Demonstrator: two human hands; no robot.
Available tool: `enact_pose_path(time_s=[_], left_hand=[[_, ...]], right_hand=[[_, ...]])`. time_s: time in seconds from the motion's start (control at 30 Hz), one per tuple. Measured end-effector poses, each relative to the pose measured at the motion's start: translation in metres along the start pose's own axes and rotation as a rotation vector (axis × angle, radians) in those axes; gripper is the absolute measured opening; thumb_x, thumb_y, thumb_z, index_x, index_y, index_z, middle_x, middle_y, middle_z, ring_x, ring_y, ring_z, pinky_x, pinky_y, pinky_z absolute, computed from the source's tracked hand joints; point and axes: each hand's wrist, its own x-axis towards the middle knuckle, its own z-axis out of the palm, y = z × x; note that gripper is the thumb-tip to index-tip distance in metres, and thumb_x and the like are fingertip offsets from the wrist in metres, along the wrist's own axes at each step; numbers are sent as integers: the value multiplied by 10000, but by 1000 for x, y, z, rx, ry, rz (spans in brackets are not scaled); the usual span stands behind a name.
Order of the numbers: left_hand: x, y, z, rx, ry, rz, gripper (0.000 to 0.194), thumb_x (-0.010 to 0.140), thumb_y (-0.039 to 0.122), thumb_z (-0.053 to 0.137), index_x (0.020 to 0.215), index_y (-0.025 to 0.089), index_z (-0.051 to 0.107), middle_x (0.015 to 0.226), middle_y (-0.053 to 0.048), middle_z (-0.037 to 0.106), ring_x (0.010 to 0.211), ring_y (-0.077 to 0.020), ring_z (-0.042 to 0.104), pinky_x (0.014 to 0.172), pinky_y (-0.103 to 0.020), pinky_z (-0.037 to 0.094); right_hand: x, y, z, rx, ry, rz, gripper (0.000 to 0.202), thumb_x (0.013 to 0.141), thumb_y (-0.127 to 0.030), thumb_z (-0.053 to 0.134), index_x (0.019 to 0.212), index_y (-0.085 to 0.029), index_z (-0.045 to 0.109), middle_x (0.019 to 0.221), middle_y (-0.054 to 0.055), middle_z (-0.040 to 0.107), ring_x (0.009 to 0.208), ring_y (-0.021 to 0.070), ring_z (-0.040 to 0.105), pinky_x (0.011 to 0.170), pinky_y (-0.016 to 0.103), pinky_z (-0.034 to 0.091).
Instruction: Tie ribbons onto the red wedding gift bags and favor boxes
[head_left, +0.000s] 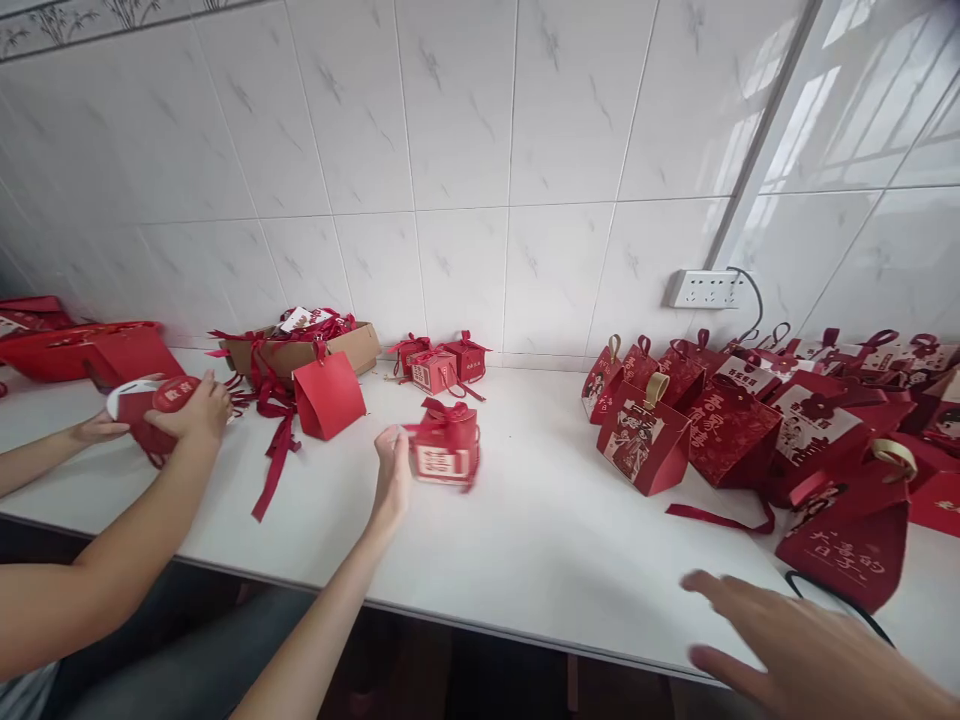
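While the marbled tile wall (465,130) backs the whole station, the white surface (540,540) runs along its base and carries all stock. A dense group of red gift boxes (727,425) occupies the right side; several bear white characters and printed figures. The nearest of these, a gold-handled box (847,550), reads 大喜的日子; a black cord lies just beside it. At the left, a co-worker's hands (199,405) hold a red-and-white item with a round red label, its characters too small to confirm. An open cardboard carton (360,350) with red ribbons stands near the wall, a plain red box (330,395) in front of it. The right hand (795,640) is released, fingers spread, near the gold-handled box. The left hand (391,475) has its grip closed at the left side of the ribboned box (448,440), located mid-surface; its pale label is motion-blurred and illegible. Three small boxes (435,370) stand behind it by the wall. A white socket strip (705,290) is mounted above the gift boxes.
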Motion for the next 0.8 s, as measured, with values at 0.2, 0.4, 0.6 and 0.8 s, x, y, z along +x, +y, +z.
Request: enact_pose_path(time_s=[0.2,0.4,0.6,0.8], left_hand=[[-25,26,30,-115,-244,-74,360,829,476,445,1083,220,438,781,-8,585,783,-190,606,789,-349,471],[-1,34,104,-195,-575,-146,398,777,487,541,1034,183,551,981,-83,671,908,-237,644,796,-351,497],[12,27,137,-267,-547,-131,467,864,538,336,899,151,596,926,-97,683,892,-257,623,815,-368,464],[5,16,134,-337,-600,-136,467,866,570,387,977,170,601,1007,-69,669,968,-243,596,868,-354,434]], right_hand=[[89,-54,10,173,-303,39,659,695,-535,663,1239,-180,551,1203,197,616,964,389,665,769,543,548],[154,-39,55,694,-106,-164,943,560,-551,763,1345,-202,375,1330,157,494,1285,317,466,993,459,438],[181,-33,84,809,-51,-204,820,608,-504,773,1249,-159,395,1256,158,558,1187,255,549,995,385,450],[165,-39,105,641,69,-16,609,651,-464,762,1063,-198,402,1056,117,566,921,266,591,812,475,519]])
